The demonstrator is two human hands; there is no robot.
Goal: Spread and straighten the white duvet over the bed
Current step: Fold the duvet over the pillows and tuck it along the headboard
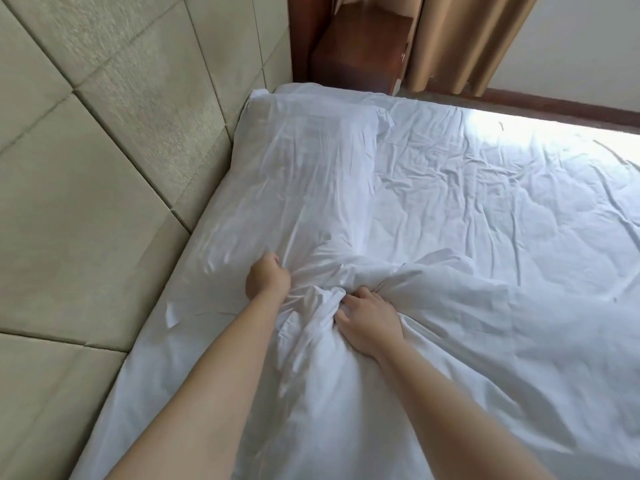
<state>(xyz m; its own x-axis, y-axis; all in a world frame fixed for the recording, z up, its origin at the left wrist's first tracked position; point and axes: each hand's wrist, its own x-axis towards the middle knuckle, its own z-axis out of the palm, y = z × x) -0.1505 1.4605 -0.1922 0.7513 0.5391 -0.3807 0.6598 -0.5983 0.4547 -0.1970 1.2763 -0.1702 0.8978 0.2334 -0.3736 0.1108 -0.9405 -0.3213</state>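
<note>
Head view: from above, facing forward and down across the bed (485,202) toward its headboard (104,150) edge.
Range: close, apparently arm's length.

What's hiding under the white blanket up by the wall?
A long pillow-shaped lump bulges under the white duvet beside the padded headboard. The cloth covers it fully, so I cannot say what it is.
</note>
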